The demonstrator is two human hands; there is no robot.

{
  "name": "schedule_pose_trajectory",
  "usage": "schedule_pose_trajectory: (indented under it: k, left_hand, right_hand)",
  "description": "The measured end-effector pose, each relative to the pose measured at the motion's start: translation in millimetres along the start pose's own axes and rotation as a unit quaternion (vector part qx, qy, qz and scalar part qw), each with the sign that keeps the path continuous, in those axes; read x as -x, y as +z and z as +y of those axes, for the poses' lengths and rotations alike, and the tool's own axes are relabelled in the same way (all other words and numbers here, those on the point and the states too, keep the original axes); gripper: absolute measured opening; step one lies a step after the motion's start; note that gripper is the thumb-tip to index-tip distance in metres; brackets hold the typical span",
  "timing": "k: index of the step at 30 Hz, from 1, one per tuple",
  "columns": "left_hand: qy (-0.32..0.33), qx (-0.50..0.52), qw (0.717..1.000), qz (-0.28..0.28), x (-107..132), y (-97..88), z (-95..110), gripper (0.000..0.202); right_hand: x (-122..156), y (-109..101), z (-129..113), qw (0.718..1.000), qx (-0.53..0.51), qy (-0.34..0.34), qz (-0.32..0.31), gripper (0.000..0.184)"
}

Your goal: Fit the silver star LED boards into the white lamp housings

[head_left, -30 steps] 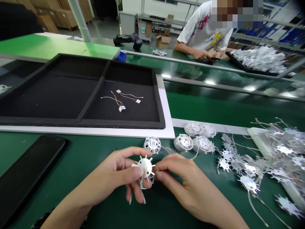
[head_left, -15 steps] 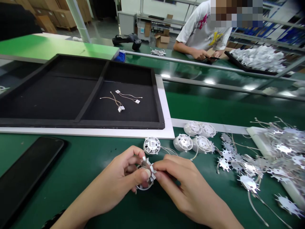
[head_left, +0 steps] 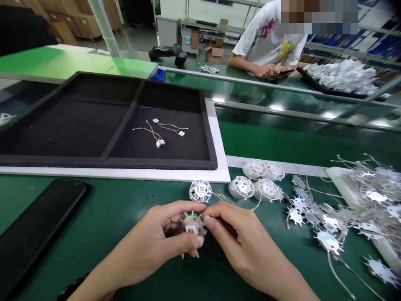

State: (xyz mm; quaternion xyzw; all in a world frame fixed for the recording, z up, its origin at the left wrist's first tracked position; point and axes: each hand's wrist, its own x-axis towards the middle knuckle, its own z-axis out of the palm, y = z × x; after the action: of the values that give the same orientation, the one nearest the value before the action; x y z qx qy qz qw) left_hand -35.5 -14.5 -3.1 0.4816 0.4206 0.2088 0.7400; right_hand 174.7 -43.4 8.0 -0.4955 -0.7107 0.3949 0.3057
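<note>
My left hand (head_left: 163, 238) is closed around a small white finned plastic part (head_left: 191, 225), thumb across its lower edge. My right hand (head_left: 238, 238) pinches the same part from the right with thumb and forefinger. Both hands hover just above the green mat near the front edge. A white round finned housing (head_left: 200, 191) lies flat right behind my fingers, with thin wires trailing to the right. Three more such housings (head_left: 260, 179) lie in a cluster further right.
A black two-compartment tray (head_left: 125, 161) on a white board holds two small wired connectors (head_left: 160, 131). A black phone (head_left: 34, 225) lies at the left. Silvery star-shaped parts with wires (head_left: 344, 213) pile up at the right. Another person (head_left: 269, 42) sits across the conveyor.
The white finned part has been turned over in my fingers: first its domed back faced up, now its open side with a small insert shows. Both hands stayed in place.
</note>
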Motion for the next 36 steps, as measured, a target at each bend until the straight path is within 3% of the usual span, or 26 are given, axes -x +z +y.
schedule_pose_trajectory:
  k: [4, 11, 21, 28, 36]
  left_hand:
    - [0.016, 0.03, 0.999, -0.015, -1, -0.9, 0, 0.035]
    - [0.035, 0.068, 0.997, -0.031, 1, -2.7, -6, 0.037]
    - [0.017, 0.014, 1.0, -0.008, 4, -2.8, -4, 0.037]
    - [0.006, -0.041, 0.999, 0.017, 5, -3.5, 1, 0.029]
    - [0.04, -0.097, 0.994, 0.033, 3, -6.5, 0, 0.026]
  right_hand:
    - [-1, -5, -4, 0.999, -0.027, 0.016, -0.022, 0.025]
    - [-2, -11, -10, 0.997, -0.019, 0.052, -0.047, 0.021]
    - [-2, -4, -6, 0.992, -0.074, 0.098, -0.034, 0.022]
    - [-3, -10, -6, 0.973, -0.131, 0.175, -0.071, 0.025]
    - [-7, -9, -4, 0.965, -0.142, 0.21, -0.067, 0.026]
